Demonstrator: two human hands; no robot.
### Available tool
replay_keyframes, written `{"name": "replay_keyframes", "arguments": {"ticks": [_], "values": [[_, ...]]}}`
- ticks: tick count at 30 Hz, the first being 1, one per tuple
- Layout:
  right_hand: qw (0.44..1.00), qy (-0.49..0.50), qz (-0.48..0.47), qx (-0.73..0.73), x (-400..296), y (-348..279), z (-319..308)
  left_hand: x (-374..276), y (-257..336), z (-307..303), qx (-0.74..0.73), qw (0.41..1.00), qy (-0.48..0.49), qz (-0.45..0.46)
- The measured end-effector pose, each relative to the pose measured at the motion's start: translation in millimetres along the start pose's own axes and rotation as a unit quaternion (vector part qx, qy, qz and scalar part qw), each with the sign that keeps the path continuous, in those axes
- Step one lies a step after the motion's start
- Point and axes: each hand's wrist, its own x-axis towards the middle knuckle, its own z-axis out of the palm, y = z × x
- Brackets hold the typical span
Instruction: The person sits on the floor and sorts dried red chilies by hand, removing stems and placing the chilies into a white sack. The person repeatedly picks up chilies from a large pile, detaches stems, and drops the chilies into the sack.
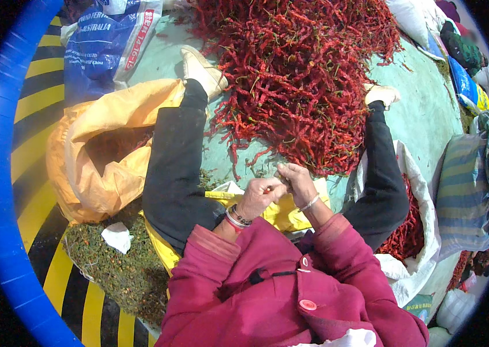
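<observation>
My left hand (260, 197) is curled around a dried red chili pepper (267, 190), of which only a small red bit shows. Right beside it, my right hand (296, 182) has thumb and fingers pinched together at the left fingertips; what lies between them is too small to tell. Both hands are over a yellow sack (285, 212) spread between my legs. Just beyond them rises a big heap of dried red chili peppers (296, 86), with a few loose ones at its near edge.
An orange woven sack (110, 191) gapes open at left, near a blue-and-white fertilizer sack (92, 65). Green stems (118, 273) lie below it, with a white scrap (117, 237) on top. At right are a white sack (431, 225) holding red peppers (405, 234) and a striped bag (463, 195). People sit farther right.
</observation>
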Motion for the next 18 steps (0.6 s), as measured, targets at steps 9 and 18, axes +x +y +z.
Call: {"name": "replay_keyframes", "arguments": {"ticks": [9,18], "values": [[0.795,-0.031,-0.178,-0.579,61.8,11.7,50.2,-15.9,32.1,-15.7,-0.194,0.976,-0.037,-0.093],[0.866,-0.033,-0.228,-0.444,72.5,37.5,59.1,-17.2,3.3,-59.4,-0.173,0.902,0.352,-0.182]]}}
